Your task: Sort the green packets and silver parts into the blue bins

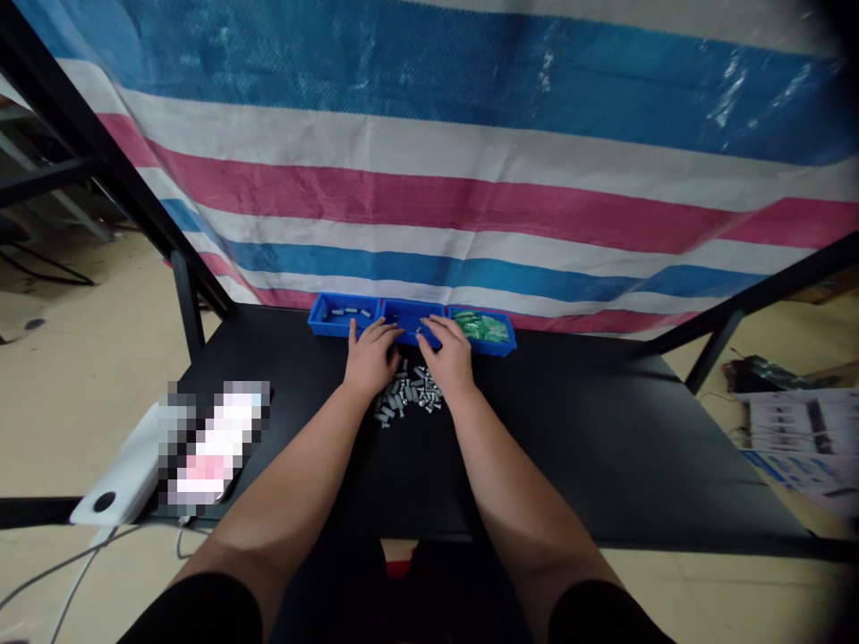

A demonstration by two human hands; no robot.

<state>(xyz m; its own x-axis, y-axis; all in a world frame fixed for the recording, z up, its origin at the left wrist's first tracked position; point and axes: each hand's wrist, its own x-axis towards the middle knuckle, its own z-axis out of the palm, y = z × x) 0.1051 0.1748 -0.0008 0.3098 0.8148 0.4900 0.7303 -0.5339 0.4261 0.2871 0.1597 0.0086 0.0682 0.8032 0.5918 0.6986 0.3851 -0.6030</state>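
Lying at the far left of the black tabletop point(570, 447) is a white case point(127, 461) with a dark round spot, a phone point(218, 443) with a blurred-out screen beside it; farther along, the left bin point(315, 324), blue, holds a few grey plugs point(352, 311); the left hand point(372, 356) reaches to the front of the middle bin point(403, 310), fingers bent and thumb apart, and I cannot tell whether it holds anything; a loose pile of screws and more plugs point(411, 392) lies on the tabletop before that bin, between the two hands and wrists; the right hand point(451, 353) reaches to the same bin, thumb and forefinger narrowly apart, a tiny bright piece point(419, 331) at their tips, whether gripped I cannot tell; the right bin point(512, 343) contains many green pieces point(484, 326).
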